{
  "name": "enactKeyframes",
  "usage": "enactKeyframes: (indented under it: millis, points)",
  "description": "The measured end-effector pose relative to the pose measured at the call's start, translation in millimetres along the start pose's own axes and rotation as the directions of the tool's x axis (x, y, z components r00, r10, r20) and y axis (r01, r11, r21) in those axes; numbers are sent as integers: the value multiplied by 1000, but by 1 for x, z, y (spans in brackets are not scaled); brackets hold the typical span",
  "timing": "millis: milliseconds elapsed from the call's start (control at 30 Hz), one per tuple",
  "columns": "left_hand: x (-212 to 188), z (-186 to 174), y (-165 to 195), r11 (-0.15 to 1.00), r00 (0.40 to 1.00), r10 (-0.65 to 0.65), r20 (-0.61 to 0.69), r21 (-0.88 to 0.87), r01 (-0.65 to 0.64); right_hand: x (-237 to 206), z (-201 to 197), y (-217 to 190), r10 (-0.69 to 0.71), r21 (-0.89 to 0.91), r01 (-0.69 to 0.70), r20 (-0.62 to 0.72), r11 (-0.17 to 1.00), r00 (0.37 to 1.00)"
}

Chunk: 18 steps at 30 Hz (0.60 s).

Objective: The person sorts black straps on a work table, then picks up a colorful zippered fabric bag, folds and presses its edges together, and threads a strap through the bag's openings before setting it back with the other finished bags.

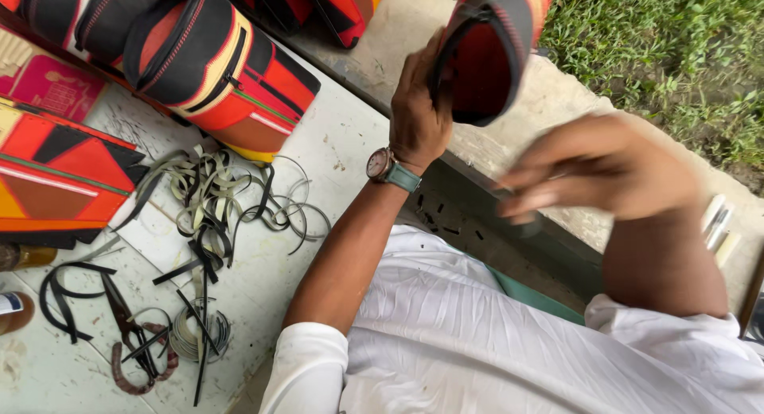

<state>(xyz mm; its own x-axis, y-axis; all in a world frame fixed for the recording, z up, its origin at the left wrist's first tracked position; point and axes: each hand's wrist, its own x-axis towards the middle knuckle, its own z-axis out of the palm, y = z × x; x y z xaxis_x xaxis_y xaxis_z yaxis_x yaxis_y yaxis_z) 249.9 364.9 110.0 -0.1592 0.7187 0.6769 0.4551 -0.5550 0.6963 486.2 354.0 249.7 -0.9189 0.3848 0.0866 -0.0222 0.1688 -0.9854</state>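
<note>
While the white shirt (493, 342) fills the near edge below both arms, the hands sit well apart. Right hand (605, 175) is motion-blurred, fingers curled downward; something dark seems to sit under the fingertips, but I can't tell whether it's gripped. Left hand (418, 111), wristwatch (382, 165) on the wrist, is raised beyond it and clamped on the black rim of a red-and-black bag (489, 48), held tilted with its red inside facing the camera. Under the hands runs a concrete ledge (557, 103), small black offcuts (434, 215) scattered just below the left wrist. Left of the left arm, on the white worktable (334, 135): a tangle of black and grey strips (219, 199), then scissors (131, 334) nearer the table's edge. Further left and beyond the left hand, finished bags (215, 64) in red, black and yellow are stacked. Grass (668, 48) lies past the ledge, right of the held bag.
</note>
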Motion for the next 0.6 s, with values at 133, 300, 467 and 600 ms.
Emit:
enactKeyframes:
  millis: [133, 300, 467, 600]
  points:
    - [-25, 4, -33, 986, 977, -164, 135, 62, 157, 49, 58, 69, 157, -396, -262, -277, 880, 948]
    - [-38, -1, -47, 969, 944, -239, 229, 114, 217, 64, 60, 162, -77, -369, -226, -652, 902, 754]
    - [-31, 3, -36, 962, 949, -227, 219, 205, 183, 77, 33, 195, 261, 346, 44, -781, 937, 568]
    - [-33, 4, -36, 901, 892, -372, 258, 332, 280, 89, 5, 193, 391, 330, -212, -743, 920, 543]
